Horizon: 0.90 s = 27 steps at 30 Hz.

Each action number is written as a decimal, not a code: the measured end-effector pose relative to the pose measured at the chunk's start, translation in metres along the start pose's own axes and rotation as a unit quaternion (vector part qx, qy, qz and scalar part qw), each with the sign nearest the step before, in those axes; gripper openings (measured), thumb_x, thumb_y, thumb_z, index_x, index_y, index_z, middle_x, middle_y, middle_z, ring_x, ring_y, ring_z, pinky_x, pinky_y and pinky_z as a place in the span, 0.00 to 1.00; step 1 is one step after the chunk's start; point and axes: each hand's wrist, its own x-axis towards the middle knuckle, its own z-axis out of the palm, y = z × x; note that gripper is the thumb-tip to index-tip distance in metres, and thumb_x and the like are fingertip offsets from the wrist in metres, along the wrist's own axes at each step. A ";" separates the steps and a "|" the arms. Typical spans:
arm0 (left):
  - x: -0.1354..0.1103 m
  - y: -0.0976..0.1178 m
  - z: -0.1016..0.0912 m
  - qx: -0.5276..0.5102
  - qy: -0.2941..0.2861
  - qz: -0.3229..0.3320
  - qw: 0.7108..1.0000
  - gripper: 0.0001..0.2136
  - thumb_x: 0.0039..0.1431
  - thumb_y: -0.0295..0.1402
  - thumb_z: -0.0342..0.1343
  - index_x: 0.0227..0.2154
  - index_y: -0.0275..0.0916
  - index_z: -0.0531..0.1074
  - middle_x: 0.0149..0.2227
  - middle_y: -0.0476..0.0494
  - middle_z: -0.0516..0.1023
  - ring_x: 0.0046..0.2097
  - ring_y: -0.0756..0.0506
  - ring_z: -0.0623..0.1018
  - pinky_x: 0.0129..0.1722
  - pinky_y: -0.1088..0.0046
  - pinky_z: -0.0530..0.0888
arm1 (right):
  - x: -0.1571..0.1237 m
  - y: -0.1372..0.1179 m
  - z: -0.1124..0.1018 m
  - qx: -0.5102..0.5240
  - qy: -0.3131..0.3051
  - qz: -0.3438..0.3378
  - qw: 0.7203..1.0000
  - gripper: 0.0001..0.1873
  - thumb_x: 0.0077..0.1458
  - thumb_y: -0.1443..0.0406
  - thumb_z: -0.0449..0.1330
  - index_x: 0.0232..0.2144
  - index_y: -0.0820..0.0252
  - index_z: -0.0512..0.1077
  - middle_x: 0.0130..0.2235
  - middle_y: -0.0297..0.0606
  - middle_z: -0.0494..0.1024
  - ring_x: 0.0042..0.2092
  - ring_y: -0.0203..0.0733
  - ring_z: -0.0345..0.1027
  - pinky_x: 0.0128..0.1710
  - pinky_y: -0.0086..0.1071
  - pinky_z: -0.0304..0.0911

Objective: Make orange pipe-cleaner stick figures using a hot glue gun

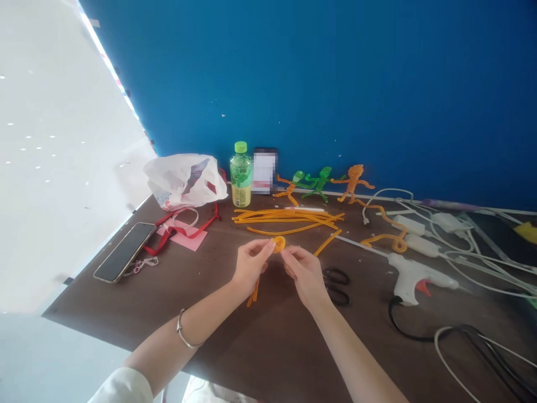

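Note:
My left hand (252,263) pinches a small round coil of orange pipe cleaner (279,243) between thumb and fingers. On its other side, my right hand (305,272) is closed, thumb and fingertips at the coil's right edge. Below my left hand hang orange pipe cleaner ends (253,295). Just beyond the coil lies a loose bundle of orange pipe cleaners (289,215). Black-handled scissors (338,285) rest beside my right hand, partly hidden by it.
Behind stand a green-capped bottle (240,176), a propped phone (265,170) and bent pipe cleaner figures (323,182). At left are a plastic bag (184,179) and another phone (125,252). A glue gun (409,280) and tangled white cables (465,240) occupy the right.

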 end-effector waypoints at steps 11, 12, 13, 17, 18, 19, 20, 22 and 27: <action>0.001 -0.003 0.000 -0.010 -0.001 -0.002 1.000 0.19 0.39 0.45 0.63 0.29 0.33 0.75 0.26 0.45 0.74 0.16 0.60 0.57 0.14 0.81 0.53 | 0.000 0.000 -0.001 -0.006 -0.006 0.004 1.000 0.11 0.43 0.58 0.65 0.24 0.60 0.71 0.15 0.25 0.56 0.18 0.27 0.42 0.18 0.28 0.36; 0.001 -0.003 0.000 -0.009 0.000 -0.001 1.000 0.19 0.39 0.45 0.63 0.29 0.32 0.75 0.26 0.45 0.74 0.16 0.60 0.57 0.14 0.81 0.53 | -0.001 0.000 -0.001 -0.005 -0.006 0.005 1.000 0.12 0.42 0.58 0.65 0.23 0.60 0.71 0.15 0.25 0.56 0.18 0.27 0.43 0.18 0.28 0.36; 0.002 -0.003 0.001 -0.008 0.000 0.000 1.000 0.19 0.39 0.45 0.63 0.29 0.32 0.75 0.25 0.46 0.74 0.16 0.60 0.57 0.14 0.81 0.53 | -0.001 0.000 -0.001 -0.004 -0.007 0.006 1.000 0.12 0.42 0.57 0.65 0.23 0.60 0.71 0.15 0.25 0.56 0.18 0.27 0.43 0.18 0.28 0.36; 0.000 -0.002 0.001 -0.002 -0.002 0.003 1.000 0.19 0.40 0.45 0.62 0.29 0.32 0.75 0.24 0.47 0.72 0.16 0.60 0.56 0.14 0.81 0.53 | -0.001 0.002 -0.003 -0.007 -0.013 0.001 1.000 0.11 0.44 0.58 0.64 0.23 0.60 0.71 0.15 0.24 0.56 0.18 0.27 0.43 0.18 0.27 0.37; 0.000 -0.002 0.001 0.000 -0.002 0.002 1.000 0.19 0.41 0.45 0.62 0.29 0.32 0.75 0.24 0.47 0.72 0.16 0.60 0.57 0.14 0.81 0.53 | -0.001 0.003 -0.004 -0.009 -0.016 -0.001 1.000 0.11 0.44 0.58 0.64 0.23 0.60 0.71 0.15 0.25 0.57 0.18 0.27 0.43 0.18 0.27 0.37; 0.000 -0.002 0.002 0.000 -0.003 0.002 1.000 0.19 0.41 0.45 0.62 0.29 0.32 0.75 0.24 0.47 0.72 0.17 0.60 0.57 0.14 0.81 0.53 | -0.001 0.003 -0.004 -0.011 -0.017 -0.003 1.000 0.11 0.45 0.58 0.64 0.23 0.60 0.71 0.16 0.25 0.57 0.18 0.27 0.43 0.18 0.27 0.37; -0.001 -0.001 0.002 0.000 -0.005 0.002 1.000 0.19 0.41 0.45 0.62 0.29 0.32 0.75 0.25 0.47 0.73 0.17 0.60 0.57 0.14 0.81 0.53 | -0.001 0.003 -0.005 -0.012 -0.018 -0.005 1.000 0.11 0.45 0.58 0.64 0.23 0.60 0.71 0.16 0.25 0.57 0.18 0.27 0.43 0.18 0.27 0.37; -0.001 -0.001 0.002 -0.001 -0.007 0.002 1.000 0.19 0.41 0.45 0.62 0.29 0.32 0.75 0.24 0.47 0.73 0.17 0.60 0.57 0.14 0.81 0.53 | -0.001 0.003 -0.005 -0.014 -0.016 -0.005 1.000 0.12 0.44 0.57 0.64 0.23 0.60 0.71 0.16 0.25 0.58 0.18 0.27 0.43 0.18 0.27 0.38; 0.000 -0.002 0.003 -0.008 -0.006 -0.004 1.000 0.19 0.40 0.45 0.62 0.29 0.33 0.75 0.24 0.47 0.73 0.16 0.60 0.56 0.14 0.81 0.52 | -0.001 0.002 -0.005 -0.016 -0.014 0.000 1.000 0.12 0.44 0.57 0.64 0.22 0.60 0.71 0.17 0.26 0.59 0.18 0.27 0.41 0.17 0.27 0.37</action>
